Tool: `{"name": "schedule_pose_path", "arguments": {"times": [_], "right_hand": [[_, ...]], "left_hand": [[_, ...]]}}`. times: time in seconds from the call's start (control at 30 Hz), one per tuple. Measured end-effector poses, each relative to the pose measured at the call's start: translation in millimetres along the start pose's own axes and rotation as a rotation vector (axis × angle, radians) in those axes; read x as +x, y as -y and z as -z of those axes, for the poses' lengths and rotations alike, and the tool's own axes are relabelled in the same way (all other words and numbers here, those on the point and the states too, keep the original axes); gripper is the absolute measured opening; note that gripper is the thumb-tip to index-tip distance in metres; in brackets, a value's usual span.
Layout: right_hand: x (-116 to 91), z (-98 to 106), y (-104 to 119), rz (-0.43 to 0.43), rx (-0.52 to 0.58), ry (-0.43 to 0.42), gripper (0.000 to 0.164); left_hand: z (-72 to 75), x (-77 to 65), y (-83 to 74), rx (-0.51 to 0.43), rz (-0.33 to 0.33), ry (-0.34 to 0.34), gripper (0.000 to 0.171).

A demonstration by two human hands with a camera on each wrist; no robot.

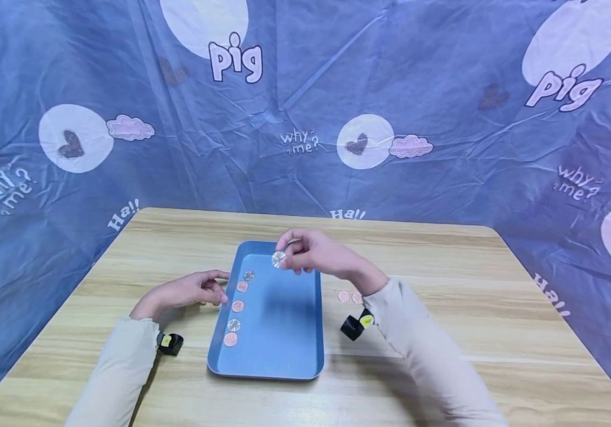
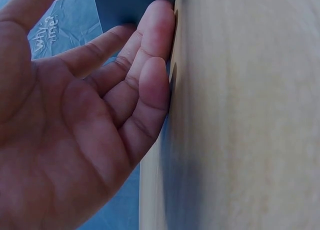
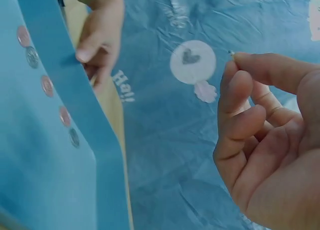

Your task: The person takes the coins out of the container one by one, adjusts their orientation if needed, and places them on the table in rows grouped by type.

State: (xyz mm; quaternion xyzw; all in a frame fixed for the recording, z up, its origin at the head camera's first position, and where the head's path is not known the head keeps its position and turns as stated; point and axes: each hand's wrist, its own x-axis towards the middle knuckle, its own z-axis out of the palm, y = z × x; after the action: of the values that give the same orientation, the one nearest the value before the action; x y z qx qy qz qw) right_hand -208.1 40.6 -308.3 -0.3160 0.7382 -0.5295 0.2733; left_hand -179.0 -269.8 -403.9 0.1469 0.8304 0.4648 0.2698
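Observation:
My right hand (image 1: 318,254) pinches a silver coin (image 1: 278,259) between thumb and finger, held up above the far end of the blue tray (image 1: 278,332). In the right wrist view only the thin edge of that coin (image 3: 231,52) shows at the fingertips. My left hand (image 1: 190,289) is at the tray's left rim, its fingers loosely bent and holding nothing; in the left wrist view the left hand (image 2: 95,109) has its fingertips low by the tabletop. Along the tray's left side lies a column of several coins, among them a silver coin (image 1: 249,276) and a copper-pink coin (image 1: 237,306).
Two copper-pink coins (image 1: 344,296) lie on the wooden table (image 1: 417,255) right of the tray, one partly behind the right wrist's black camera (image 1: 352,327). Another black camera (image 1: 170,344) sits on the left wrist. A blue printed cloth (image 1: 305,89) hangs behind the table.

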Motion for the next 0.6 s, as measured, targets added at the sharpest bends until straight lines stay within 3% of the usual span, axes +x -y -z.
{"name": "schedule_pose_path", "arguments": {"times": [0.2,0.6], "right_hand": [[-18.1,27.7,-2.8,-0.001,0.096,-0.071,0.020],[-51.1,72.8,-31.9,-0.087,0.052,-0.198,0.020]], "left_hand": [[0.6,0.5,1.4,-0.002,-0.004,0.003,0.073],[1.6,1.4,5.6,-0.005,-0.020,0.022,0.071]]}}
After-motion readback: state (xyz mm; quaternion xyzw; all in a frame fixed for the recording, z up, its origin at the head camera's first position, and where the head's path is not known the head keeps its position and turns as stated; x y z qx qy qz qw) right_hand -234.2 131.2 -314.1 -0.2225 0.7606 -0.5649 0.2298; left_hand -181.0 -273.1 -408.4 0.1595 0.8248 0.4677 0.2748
